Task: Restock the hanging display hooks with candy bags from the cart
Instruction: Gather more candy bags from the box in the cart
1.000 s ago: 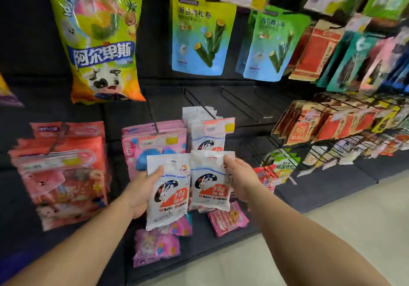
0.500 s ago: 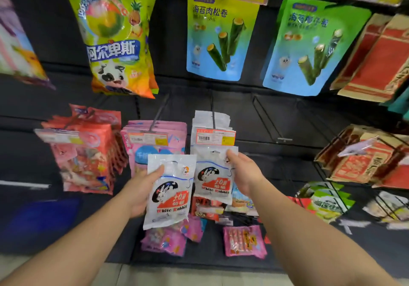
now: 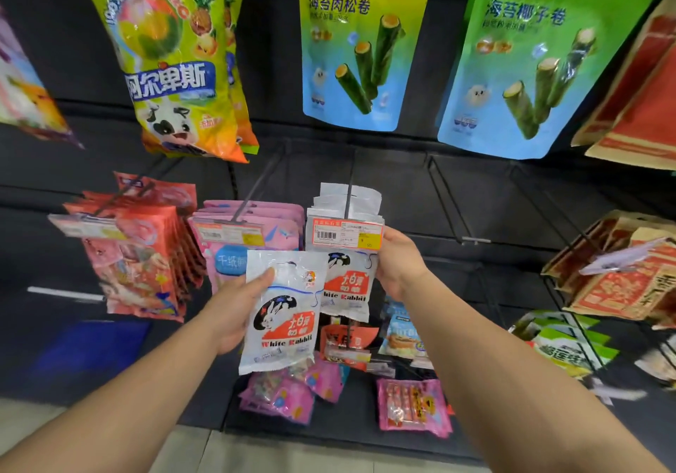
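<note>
We grip one White Rabbit bag (image 3: 283,311) in our left hand (image 3: 234,311), thumb laid across its upper front, fingers curled behind; it reads "White Rabbit" under a rabbit drawing. Our right hand (image 3: 397,266) pinches a second White Rabbit bag (image 3: 349,282) by its right edge, right under the price tag (image 3: 346,234) of the hook (image 3: 347,198) at 12 o'clock from our hands, where more white bags hang. At 10 o'clock hangs a yellow-green bag (image 3: 175,59) printed 阿尔卑斯. At 1 o'clock, a seaweed-roll pouch (image 3: 360,48) reads 海苔肉松卷; at 2 o'clock, another pouch (image 3: 534,59) reads 海苔椰子卷.
</note>
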Demonstrator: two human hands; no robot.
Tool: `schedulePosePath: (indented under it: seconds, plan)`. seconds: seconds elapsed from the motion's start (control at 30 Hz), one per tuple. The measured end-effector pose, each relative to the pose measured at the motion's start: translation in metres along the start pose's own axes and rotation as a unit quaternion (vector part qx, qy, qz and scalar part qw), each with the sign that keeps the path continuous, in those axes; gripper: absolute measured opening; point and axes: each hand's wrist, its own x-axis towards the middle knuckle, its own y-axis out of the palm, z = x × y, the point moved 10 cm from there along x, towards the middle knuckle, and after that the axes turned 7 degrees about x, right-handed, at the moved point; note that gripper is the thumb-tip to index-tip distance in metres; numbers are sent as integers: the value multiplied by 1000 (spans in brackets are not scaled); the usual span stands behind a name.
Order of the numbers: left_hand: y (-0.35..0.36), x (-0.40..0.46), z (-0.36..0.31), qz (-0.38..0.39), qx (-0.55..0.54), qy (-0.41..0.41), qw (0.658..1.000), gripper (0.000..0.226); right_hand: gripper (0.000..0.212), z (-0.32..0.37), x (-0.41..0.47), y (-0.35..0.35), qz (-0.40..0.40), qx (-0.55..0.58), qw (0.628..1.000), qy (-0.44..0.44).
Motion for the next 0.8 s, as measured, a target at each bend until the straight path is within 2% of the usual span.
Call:
schedulePosePath:
  seconds: [0.13,0.4,0.57,0.8]
  plan:
    - [-1,5,3,-9,2,-4,1000,28,10,0,1,-2,-29,-10,999,-18]
    - [0,1,11,-5,15,-17,1000,26,12,-1,-1,-12,-86,-57,993,-60]
    - [-4,-2,16,-5,19,-17,1000,28,9,-1,-2,-25,-132,-40,988,-71]
    - [4,-5,22,-8,26,-29,999,25,8,7,-2,-2,-56,-63,995,-62]
